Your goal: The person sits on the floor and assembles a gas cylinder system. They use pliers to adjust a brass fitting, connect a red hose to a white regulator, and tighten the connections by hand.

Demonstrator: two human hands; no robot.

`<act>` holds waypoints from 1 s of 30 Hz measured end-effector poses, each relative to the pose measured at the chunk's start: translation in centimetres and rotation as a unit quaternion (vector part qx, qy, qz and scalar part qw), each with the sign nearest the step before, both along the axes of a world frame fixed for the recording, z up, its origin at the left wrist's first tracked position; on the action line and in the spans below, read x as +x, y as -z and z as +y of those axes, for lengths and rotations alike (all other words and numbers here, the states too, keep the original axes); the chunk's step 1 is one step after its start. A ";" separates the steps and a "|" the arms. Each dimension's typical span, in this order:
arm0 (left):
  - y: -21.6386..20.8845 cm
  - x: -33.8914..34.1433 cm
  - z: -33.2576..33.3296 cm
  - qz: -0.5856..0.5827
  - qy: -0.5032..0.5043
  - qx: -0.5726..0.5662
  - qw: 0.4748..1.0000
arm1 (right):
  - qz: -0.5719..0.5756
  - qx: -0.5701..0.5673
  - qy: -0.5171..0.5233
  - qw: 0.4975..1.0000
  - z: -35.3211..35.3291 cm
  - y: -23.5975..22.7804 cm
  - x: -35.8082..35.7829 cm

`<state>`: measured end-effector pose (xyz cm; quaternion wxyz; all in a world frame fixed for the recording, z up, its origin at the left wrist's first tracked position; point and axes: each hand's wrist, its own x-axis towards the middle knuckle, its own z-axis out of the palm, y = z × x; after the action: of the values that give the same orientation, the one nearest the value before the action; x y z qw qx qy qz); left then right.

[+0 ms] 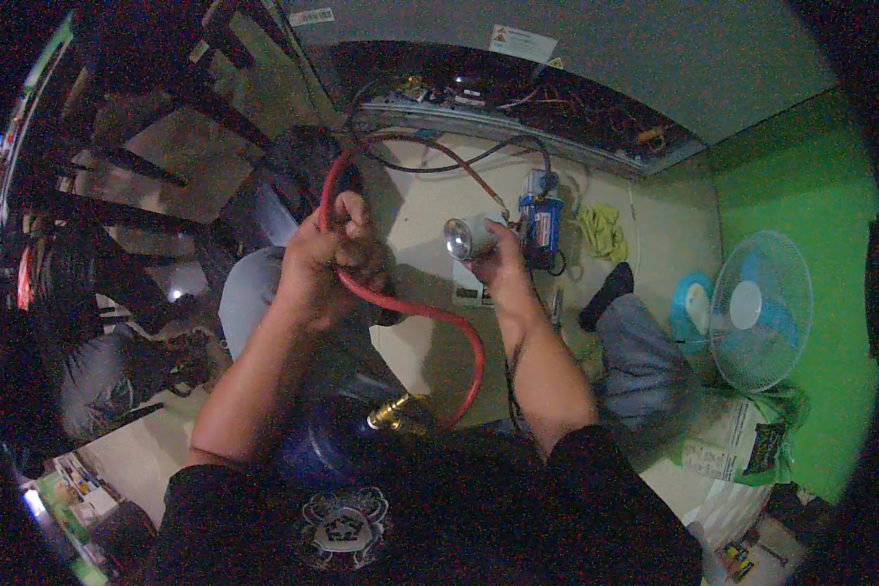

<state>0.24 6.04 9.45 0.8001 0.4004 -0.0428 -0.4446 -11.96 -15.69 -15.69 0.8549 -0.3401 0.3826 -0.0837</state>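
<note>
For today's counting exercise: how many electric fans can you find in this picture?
1. A fan with a round white cage and blue blades stands on the floor at the right, by the green wall. Others may be hidden in the dark edges.

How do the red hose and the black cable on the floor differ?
The red hose is thick and gripped in the left hand; the black cable is thinner and lies untouched on the floor. The red hose loops down to a brass fitting; the black cable runs toward the open panel. Both curve loosely.
</note>
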 end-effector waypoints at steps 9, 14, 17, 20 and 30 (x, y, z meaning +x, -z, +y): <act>-0.7 -0.7 -0.1 -0.006 -0.004 -0.024 1.000 | 0.068 0.191 0.063 0.977 -2.6 -0.3 4.0; -0.5 -0.4 -0.1 -0.035 -0.027 -0.008 0.999 | 0.010 0.196 -0.006 0.980 -2.7 -0.5 4.2; -0.5 -0.3 0.0 0.004 -0.006 -0.014 1.000 | 0.114 0.164 0.062 0.978 -3.4 -0.5 4.7; -0.3 -0.1 0.0 -0.032 0.034 0.072 0.996 | 0.088 0.257 0.079 0.959 -3.5 -0.1 4.4; 0.3 0.4 -0.2 -0.050 0.042 0.060 0.996 | 0.061 0.261 0.107 0.957 -4.7 1.2 2.6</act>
<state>0.65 5.82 9.14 0.7523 0.4666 -0.0727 -0.4593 -9.38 -20.37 -16.91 0.8750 -0.0668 0.4768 -0.0507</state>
